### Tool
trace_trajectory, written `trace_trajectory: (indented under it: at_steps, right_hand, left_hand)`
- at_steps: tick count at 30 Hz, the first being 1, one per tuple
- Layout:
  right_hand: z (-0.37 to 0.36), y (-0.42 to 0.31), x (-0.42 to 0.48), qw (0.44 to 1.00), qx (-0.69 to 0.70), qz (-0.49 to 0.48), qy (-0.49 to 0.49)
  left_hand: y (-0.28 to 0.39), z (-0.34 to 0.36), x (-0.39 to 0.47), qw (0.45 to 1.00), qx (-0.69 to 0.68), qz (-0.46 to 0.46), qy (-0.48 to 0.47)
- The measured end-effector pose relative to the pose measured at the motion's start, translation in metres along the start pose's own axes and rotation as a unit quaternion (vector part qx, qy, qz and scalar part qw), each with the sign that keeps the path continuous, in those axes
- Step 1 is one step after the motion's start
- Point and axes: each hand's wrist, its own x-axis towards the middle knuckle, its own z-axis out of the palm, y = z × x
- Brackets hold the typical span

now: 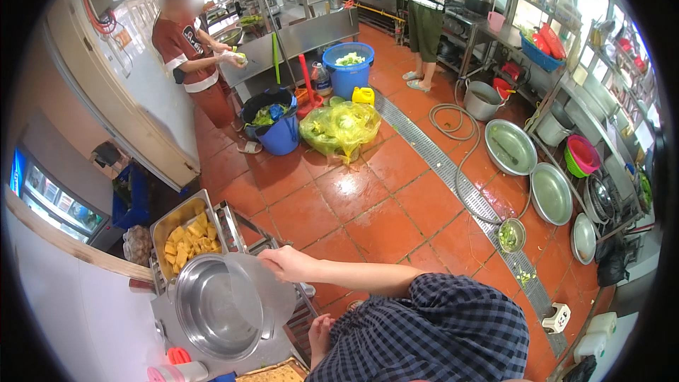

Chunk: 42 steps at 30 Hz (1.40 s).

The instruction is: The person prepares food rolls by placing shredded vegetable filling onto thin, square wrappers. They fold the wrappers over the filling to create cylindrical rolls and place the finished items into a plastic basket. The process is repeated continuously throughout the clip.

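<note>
My right hand [290, 264] grips the edge of a translucent round plastic piece [260, 292], perhaps a lid or shallow bowl. This piece overlaps the right side of a wide stainless steel pot [207, 302], whose visible inside is bare metal. Lower down, close to the checked shirt, is my left hand [320, 333], its fingers partly curled and partly cut off from sight by the shirt. Behind the pot stands a deep steel pan [156, 228] of yellow-orange chunks [192, 241].
Beside the pot lie red-handled scissors [179, 355] and a pink-and-white container [177, 372]. Blue tubs [281, 135] and a yellow bag of greens [340, 130] stand on the tiles. A hose [460, 170] crosses the drain grate [429, 148]. Co-workers [185, 58] [426, 10] stand farther off.
</note>
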Motion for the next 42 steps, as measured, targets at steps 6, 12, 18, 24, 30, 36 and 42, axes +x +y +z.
trace_trajectory:
  at_steps: [6,12,18,24,30,36,42]
  right_hand:
    - [0.011,-0.049,0.021,0.993,0.063,-0.099,0.018]
    - [0.006,0.015,0.011,1.0,0.01,-0.006,-0.011]
    - [0.002,-0.02,0.023,0.994,-0.032,-0.091,-0.045]
    - [0.012,-0.039,0.049,0.988,0.142,-0.037,-0.04]
    - [0.009,0.017,0.019,0.997,0.041,0.058,-0.043]
    - [0.007,-0.019,0.016,0.998,0.059,-0.027,-0.002]
    - [0.004,-0.013,0.012,0.994,0.105,0.031,-0.008]
  left_hand:
    - [-0.016,0.002,0.001,0.996,0.011,-0.055,-0.071]
    - [-0.072,-0.012,0.008,0.98,0.087,-0.175,-0.032]
    - [-0.095,-0.02,-0.002,0.963,0.065,-0.261,0.022]
    - [-0.085,-0.022,-0.011,0.97,0.057,-0.231,0.051]
    - [-0.054,-0.023,-0.018,0.976,0.092,-0.176,0.089]
    - [-0.021,-0.023,0.001,0.983,0.156,0.064,0.073]
    - [0.03,-0.006,-0.017,0.986,-0.1,-0.011,0.135]
